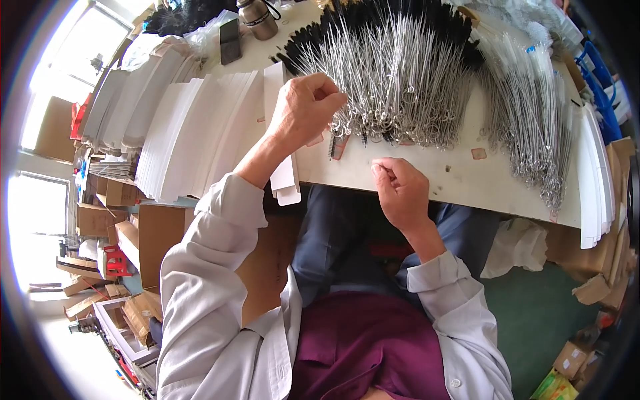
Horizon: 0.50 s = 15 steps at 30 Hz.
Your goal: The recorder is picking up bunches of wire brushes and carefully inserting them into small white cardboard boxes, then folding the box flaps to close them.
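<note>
My left hand (303, 110) is closed in a pinch at the left side of a big heap of wire-handled brushes (400, 80). Their black bristles point away from me and their looped wire ends face me. Whatever its fingers hold, if anything, is hidden. Below it, a small dark brush tip (331, 148) lies on the table. My right hand (403, 193) is curled shut over the table's front edge, and nothing shows sticking out of it. Beside my left forearm, a long narrow white box (285, 181) reaches past the edge with its end flap out.
Stacks of flat white cartons (193, 133) cover the table's left side. Another brush bundle (533, 127) lies at right, beside more white cartons (592, 180). A steel bottle (257, 19) and a phone (230, 41) sit at the back. Cardboard boxes (160, 243) stand left.
</note>
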Each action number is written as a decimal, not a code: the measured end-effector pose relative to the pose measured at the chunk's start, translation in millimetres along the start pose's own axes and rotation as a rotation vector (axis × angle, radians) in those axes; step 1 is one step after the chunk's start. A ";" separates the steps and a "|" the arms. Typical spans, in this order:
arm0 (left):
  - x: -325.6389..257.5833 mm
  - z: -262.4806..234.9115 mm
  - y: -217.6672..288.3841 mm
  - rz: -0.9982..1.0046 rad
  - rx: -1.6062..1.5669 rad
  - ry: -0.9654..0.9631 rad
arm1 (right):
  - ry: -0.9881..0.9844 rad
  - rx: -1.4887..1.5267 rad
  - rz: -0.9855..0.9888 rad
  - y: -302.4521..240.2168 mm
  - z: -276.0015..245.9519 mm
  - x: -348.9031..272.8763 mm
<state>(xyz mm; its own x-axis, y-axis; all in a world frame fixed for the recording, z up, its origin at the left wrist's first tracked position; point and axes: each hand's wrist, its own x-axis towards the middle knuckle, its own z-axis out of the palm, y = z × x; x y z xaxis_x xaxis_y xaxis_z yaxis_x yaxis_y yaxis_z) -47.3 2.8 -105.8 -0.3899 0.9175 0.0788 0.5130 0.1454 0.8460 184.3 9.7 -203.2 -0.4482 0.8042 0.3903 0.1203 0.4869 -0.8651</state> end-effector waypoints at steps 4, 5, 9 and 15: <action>-5.1 -5.9 30.2 0.235 0.153 0.222 | 0.050 0.063 -0.082 -7.7 0.2 14.0; -4.7 -10.1 29.0 0.294 0.108 0.263 | -0.053 -0.054 -0.112 -14.1 -4.0 22.3; 0.9 -29.3 37.2 0.322 -0.089 0.275 | -0.087 -0.351 -0.487 -37.1 11.6 84.6; 7.9 -62.6 55.6 0.349 -0.447 0.328 | -0.357 -0.779 -0.468 -17.5 51.0 138.4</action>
<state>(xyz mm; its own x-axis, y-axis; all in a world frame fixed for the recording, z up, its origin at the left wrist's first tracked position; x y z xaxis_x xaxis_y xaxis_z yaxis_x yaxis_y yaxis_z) -69.7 -5.1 -25.1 -0.5076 0.7120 0.4852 0.3116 -0.3733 0.8738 75.0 95.1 -150.1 -0.8262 0.3841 0.4122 0.3560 0.9229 -0.1465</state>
